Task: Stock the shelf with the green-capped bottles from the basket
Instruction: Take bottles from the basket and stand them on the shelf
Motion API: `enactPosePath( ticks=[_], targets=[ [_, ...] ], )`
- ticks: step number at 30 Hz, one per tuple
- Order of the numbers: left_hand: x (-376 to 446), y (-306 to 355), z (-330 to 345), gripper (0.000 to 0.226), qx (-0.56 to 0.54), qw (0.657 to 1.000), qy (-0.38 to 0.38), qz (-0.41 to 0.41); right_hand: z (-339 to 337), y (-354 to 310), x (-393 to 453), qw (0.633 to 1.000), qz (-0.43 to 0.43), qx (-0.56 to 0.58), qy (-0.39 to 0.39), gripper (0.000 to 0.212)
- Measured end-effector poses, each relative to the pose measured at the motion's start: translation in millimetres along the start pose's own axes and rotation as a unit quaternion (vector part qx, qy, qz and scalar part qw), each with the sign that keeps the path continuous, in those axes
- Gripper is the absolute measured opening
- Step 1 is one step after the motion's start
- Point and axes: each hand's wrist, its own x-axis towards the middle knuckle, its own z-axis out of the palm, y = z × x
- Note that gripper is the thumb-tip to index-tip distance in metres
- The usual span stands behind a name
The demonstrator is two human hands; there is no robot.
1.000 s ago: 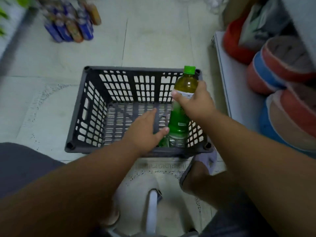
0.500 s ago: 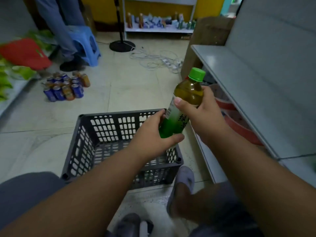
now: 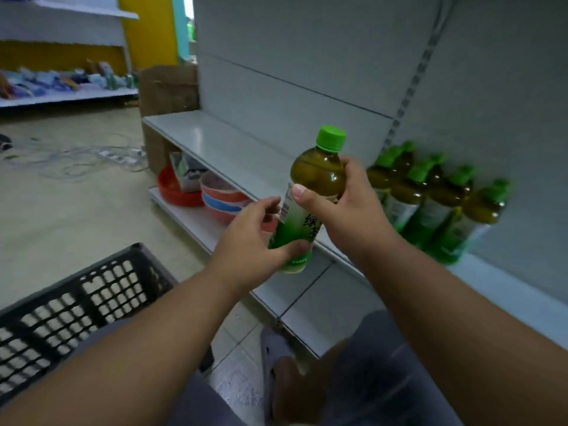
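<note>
A green-capped tea bottle (image 3: 316, 176) is held upright in the air in front of the white shelf (image 3: 227, 146). My right hand (image 3: 347, 213) grips its upper body from the right, thumb across the label. My left hand (image 3: 252, 238) holds its lower part, thumb curled under the base end. Several more green-capped bottles (image 3: 430, 198) stand in a group on the shelf to the right, against the back panel. The dark plastic basket (image 3: 76, 296) sits on the floor at the lower left; its inside is hidden from here.
Red and blue bowls (image 3: 212, 195) lie on the lower shelf beneath. A cardboard box (image 3: 169, 90) stands at the shelf's far end. Cables and a power strip (image 3: 116, 155) lie on the floor. Another shelf unit (image 3: 61, 90) stands far left. My knees and foot (image 3: 282, 373) are below.
Both hands carried the bottle up out of the basket and rightwards to the shelf. My view swung from the floor and basket to the shelf with the standing bottles.
</note>
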Motion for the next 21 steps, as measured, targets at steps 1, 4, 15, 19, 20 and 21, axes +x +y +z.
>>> enactPosePath(
  ticks=[1,4,15,19,20,21],
  targets=[
    [4.3,6.6,13.8,0.091,0.001,1.000,-0.018,0.015,-13.8,3.9,-4.7,1.000,0.007,-0.006,0.026,0.069],
    [16.1,21.4,56.3,0.085,0.019,0.996,-0.063,0.059,-52.5,21.6,-19.3,0.994,0.023,-0.034,0.103,0.071],
    [57.3,31.8,203.8,0.092,0.130,0.956,-0.203,0.166,-155.8,92.8,-45.5,0.952,0.113,-0.101,0.264,0.063],
    [58.8,22.1,246.0,0.106,0.244,0.941,-0.181,0.147,-174.0,113.8,-35.2,0.939,0.139,-0.121,0.292,0.066],
    [56.4,18.2,253.9,0.110,0.258,0.940,-0.164,0.149,-175.7,118.6,-31.5,0.936,0.143,-0.126,0.295,0.067],
    [53.8,14.4,260.7,0.114,0.273,0.938,-0.154,0.144,-176.8,123.6,-27.8,0.935,0.148,-0.131,0.295,0.067]
  ],
)
